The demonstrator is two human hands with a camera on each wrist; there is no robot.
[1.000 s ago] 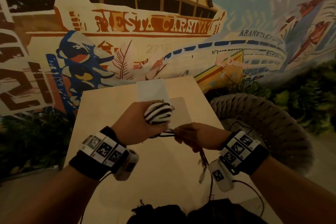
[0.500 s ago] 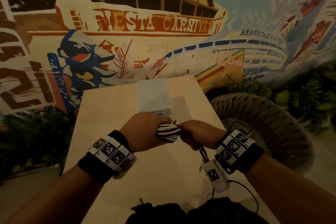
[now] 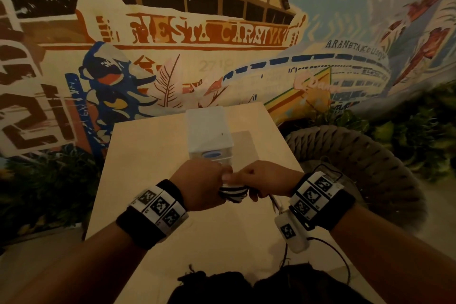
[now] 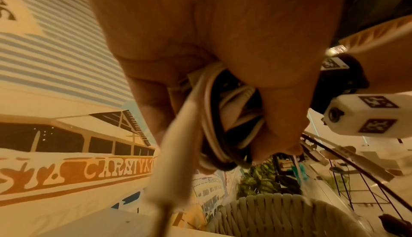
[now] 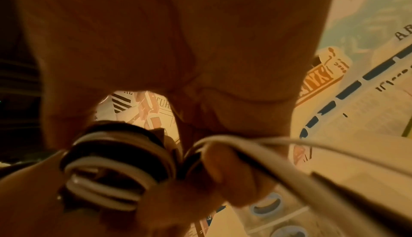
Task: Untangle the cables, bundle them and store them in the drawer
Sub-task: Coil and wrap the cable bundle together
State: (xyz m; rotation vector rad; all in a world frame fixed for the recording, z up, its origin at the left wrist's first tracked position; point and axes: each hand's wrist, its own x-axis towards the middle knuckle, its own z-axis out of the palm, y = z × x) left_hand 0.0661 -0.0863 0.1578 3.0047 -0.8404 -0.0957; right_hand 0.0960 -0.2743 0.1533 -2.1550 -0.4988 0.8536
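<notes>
A coil of black and white cables (image 3: 233, 192) hangs between my two hands, just above the pale table (image 3: 148, 155). My left hand (image 3: 204, 184) grips the coiled bundle (image 4: 225, 131), fingers wrapped round its loops. My right hand (image 3: 265, 179) pinches the loose cable ends (image 5: 234, 142) right beside the bundle (image 5: 111, 168). A short tail of cable (image 3: 276, 203) droops under my right wrist. The small white drawer unit (image 3: 209, 136) stands on the table just beyond my hands, and its blue handles (image 5: 266, 205) show in the right wrist view.
A woven grey chair (image 3: 357, 168) stands close to the table's right edge. A painted mural wall (image 3: 197, 32) rises behind the table, with green plants (image 3: 37, 180) at its foot on both sides. Dark cloth (image 3: 246, 286) lies at the table's near edge.
Both hands have come closer together and moved forward towards the drawer unit. The bundle, raised and plainly visible a second ago, now sits lower and is mostly hidden between the hands.
</notes>
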